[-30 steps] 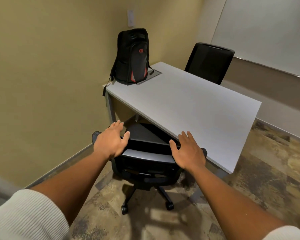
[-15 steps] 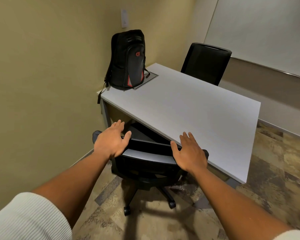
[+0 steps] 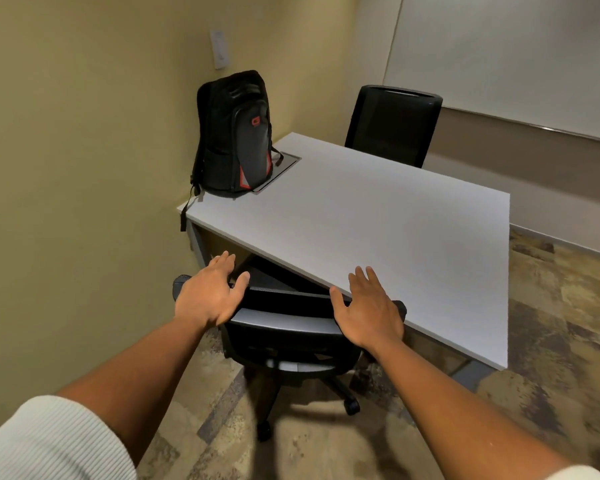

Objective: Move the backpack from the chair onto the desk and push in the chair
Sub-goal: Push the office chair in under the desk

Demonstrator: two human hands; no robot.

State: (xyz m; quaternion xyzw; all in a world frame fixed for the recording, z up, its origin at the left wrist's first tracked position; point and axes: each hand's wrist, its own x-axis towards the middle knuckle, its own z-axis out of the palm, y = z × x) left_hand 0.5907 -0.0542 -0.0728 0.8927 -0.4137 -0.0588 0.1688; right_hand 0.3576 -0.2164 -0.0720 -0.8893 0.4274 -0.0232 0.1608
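Observation:
A black backpack (image 3: 234, 140) with red trim stands upright on the far left corner of the white desk (image 3: 378, 220), against the yellow wall. The black office chair (image 3: 284, 320) stands at the desk's near edge, with its seat tucked under the top. My left hand (image 3: 207, 292) lies flat on the left end of the chair's backrest, fingers spread. At the right end of the backrest my right hand (image 3: 371, 310) rests palm down, its fingertips reaching over the desk edge. Neither hand curls around anything.
A second black chair (image 3: 394, 124) stands at the desk's far side. A whiteboard (image 3: 499, 57) hangs on the right wall. The yellow wall (image 3: 84, 168) runs close along the left. A cable hatch (image 3: 281, 168) sits beside the backpack. Patterned carpet (image 3: 551, 323) lies to the right.
Both hands have stayed flat on the chair's backrest. My view has shifted a little, so the desk and backpack sit slightly differently in frame. The chair has barely moved.

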